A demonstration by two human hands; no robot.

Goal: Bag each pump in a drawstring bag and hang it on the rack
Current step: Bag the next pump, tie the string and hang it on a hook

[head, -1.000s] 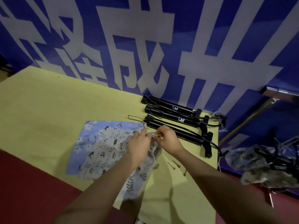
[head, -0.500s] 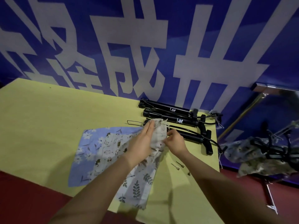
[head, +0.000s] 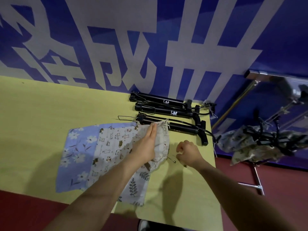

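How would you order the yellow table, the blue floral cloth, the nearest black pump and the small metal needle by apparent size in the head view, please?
1. Yellow table, by far the largest.
2. Blue floral cloth and nearest black pump: the pump looks longer and the cloth covers more area, so I won't rank them.
3. Small metal needle.

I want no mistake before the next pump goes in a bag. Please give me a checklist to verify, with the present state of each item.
1. Bag in hand: ok, the left hand lies flat on the cat-print bag.
2. Bag mouth open: cannot tell, the hand covers it.
3. Pump within reach: ok, the nearest pump lies just beyond the bag.
4. Right hand free: cannot tell, it is curled over small metal pins.
5. Hose clear: not ok, the hoses run across neighbouring pumps.
6. Spare bags: ok, the blue floral bag lies beneath.
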